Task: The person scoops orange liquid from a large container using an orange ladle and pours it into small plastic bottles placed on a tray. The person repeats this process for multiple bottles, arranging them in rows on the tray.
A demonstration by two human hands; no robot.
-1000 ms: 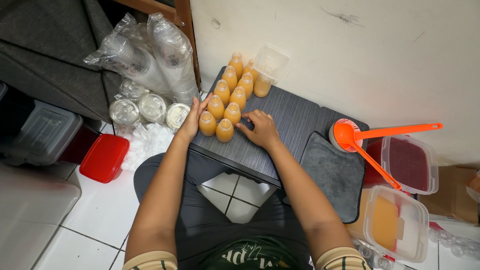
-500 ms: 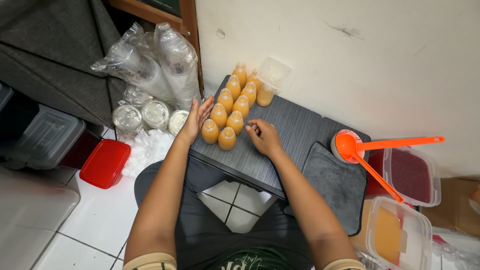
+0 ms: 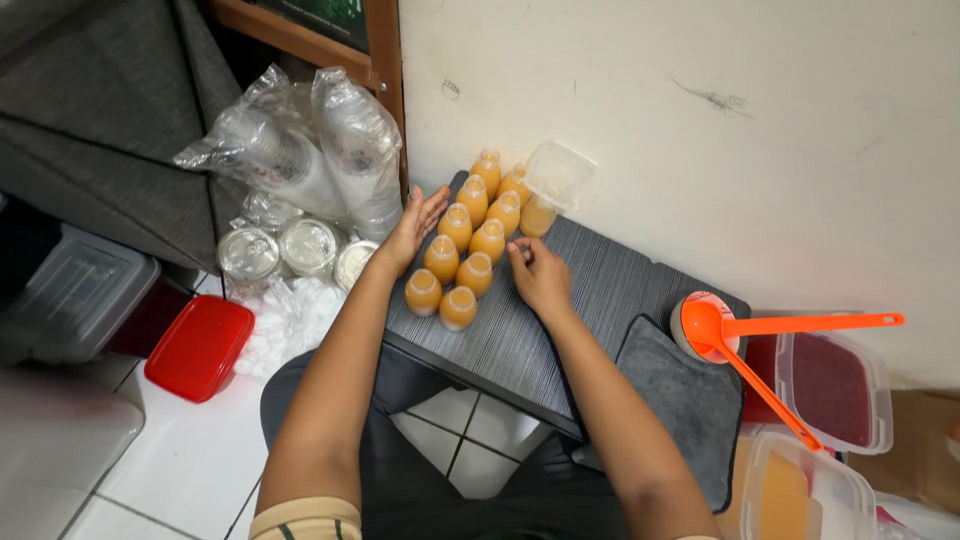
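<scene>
1. Since half a second ago, your right hand (image 3: 541,278) has slid in from the bare tabletop (image 3: 600,290) to touch the bottles (image 3: 470,235).
2. Your left hand (image 3: 410,228) lies at the cluster's 9 o'clock side, fingers straight and pressed together, walling the two rows so they stay tight.
3. Your right hand sits at 3 o'clock, fingers curled, tips against one bottle; whether they pinch it, you cannot tell.
4. An orange ladle (image 3: 740,335) rests well apart at 4 o'clock.
</scene>
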